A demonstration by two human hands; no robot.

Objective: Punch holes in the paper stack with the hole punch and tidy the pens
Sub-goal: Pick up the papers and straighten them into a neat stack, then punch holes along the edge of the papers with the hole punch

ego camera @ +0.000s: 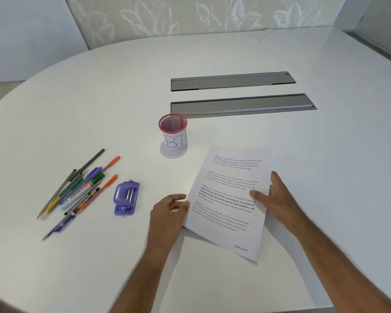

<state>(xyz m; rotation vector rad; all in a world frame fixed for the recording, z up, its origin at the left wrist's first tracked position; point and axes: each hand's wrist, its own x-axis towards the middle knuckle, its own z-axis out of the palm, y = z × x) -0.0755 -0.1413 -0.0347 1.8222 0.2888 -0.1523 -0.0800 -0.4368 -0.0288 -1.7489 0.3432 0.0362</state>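
Note:
A stack of printed paper (229, 195) is tilted up off the white table, near the front centre. My right hand (273, 197) grips its right edge, thumb on top of the page. My left hand (167, 213) touches the left edge with its fingers partly curled. A purple hole punch (126, 198) lies flat on the table to the left of my left hand. Further left, several pens and pencils (79, 188) lie loose in a fan. A pink mesh pen cup (173, 132) with a paper label stands upright behind the paper, with nothing visible inside.
Two grey metal cable flaps (242, 105) are set into the white table (303, 154) behind the cup. A thin white item (273, 37) lies at the far right edge. The table's curved front edge runs close below my arms.

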